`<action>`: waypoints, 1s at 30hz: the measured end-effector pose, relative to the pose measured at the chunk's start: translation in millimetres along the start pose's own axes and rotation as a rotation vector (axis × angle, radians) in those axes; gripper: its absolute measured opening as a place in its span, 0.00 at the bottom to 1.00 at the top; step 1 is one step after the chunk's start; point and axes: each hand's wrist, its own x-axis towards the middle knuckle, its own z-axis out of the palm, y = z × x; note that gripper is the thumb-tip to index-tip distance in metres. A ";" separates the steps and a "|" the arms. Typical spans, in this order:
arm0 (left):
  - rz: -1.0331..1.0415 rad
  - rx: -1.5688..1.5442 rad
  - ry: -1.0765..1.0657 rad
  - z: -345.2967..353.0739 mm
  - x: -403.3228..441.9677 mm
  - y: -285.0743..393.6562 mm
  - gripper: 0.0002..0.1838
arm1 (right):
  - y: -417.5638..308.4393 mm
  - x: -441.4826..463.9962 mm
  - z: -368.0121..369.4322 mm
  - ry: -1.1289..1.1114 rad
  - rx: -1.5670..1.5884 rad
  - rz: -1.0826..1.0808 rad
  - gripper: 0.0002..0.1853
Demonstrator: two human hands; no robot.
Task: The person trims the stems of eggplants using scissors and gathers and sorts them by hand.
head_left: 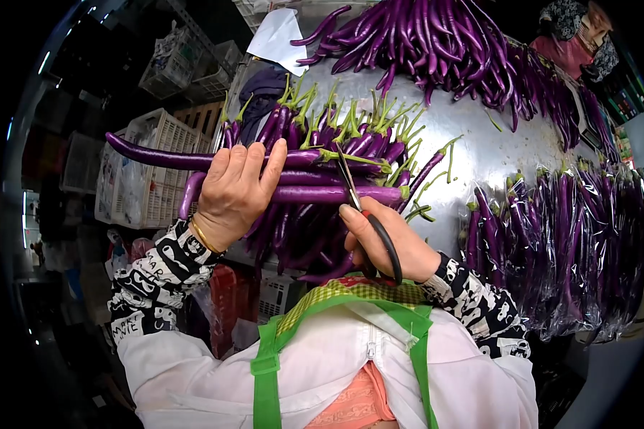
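Observation:
Laid across a heap of purple eggplants (pixel 304 232) are a few long eggplants (pixel 329 194) pointing sideways. My left hand (pixel 236 191) is wrapped over them, its index finger lying along the top one. That topmost eggplant (pixel 154 154) reaches far out to the left, with its green stem end to the right. In my right hand (pixel 401 247) is a pair of scissors (pixel 350 179) with black and red handles. The blades point away from me and cross the top eggplant's green stem end. Whether they touch it, I cannot tell.
A large pile of eggplants (pixel 426 43) covers the far side of the metal table (pixel 472 146). Bagged eggplants (pixel 551 243) lie at the right. Cut stem pieces (pixel 423 212) are scattered nearby. White paper (pixel 277 39) and a plastic crate (pixel 168 161) are on the left.

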 end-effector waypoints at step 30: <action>-1.075 -2.286 -0.477 18.6 -31.4 -0.2 0.30 | 73.3 -4.4 -51.4 0.448 -0.383 -0.194 0.45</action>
